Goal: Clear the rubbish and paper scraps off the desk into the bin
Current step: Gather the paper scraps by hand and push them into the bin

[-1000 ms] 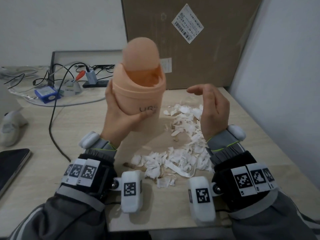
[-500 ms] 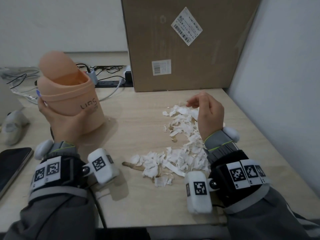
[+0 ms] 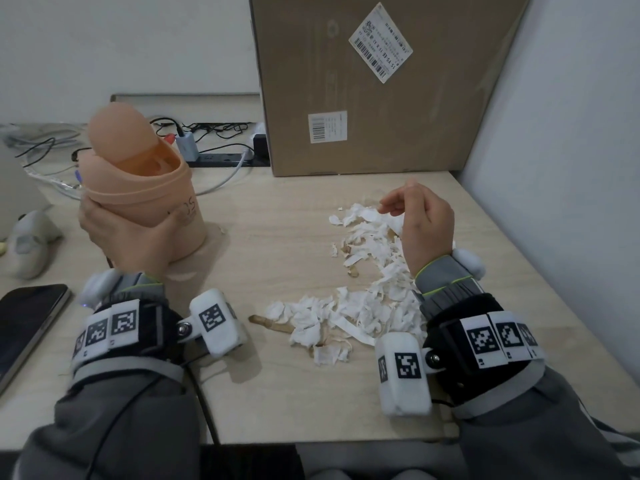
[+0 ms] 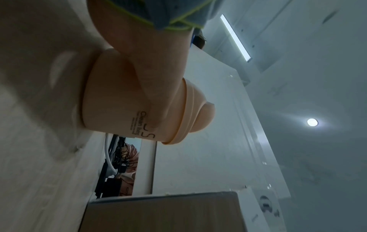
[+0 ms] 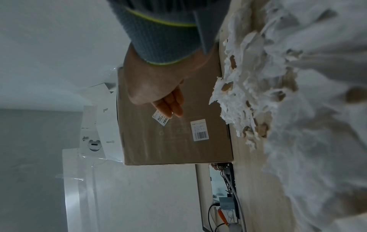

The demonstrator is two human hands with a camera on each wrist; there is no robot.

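A small peach bin (image 3: 149, 199) with a swing lid is at the left of the desk (image 3: 277, 237), its base down at the desktop. My left hand (image 3: 131, 237) grips its side from the near side; in the left wrist view the thumb wraps the bin (image 4: 119, 113). White paper scraps (image 3: 367, 282) lie in a long pile at centre right, with a wooden stick (image 3: 270, 323) at the near end. My right hand (image 3: 426, 220) hovers over the far end of the scraps (image 5: 244, 97), fingers loosely curled and holding nothing.
A large cardboard box (image 3: 381, 81) stands at the back against the wall. A power strip with cables (image 3: 221, 157) lies behind the bin. A dark phone (image 3: 27, 323) and a white device (image 3: 27, 244) lie at the left. A wall closes the right side.
My left hand has carried the bin from the middle of the desk to the left and lowered it. My right hand has dropped towards the far end of the scraps.
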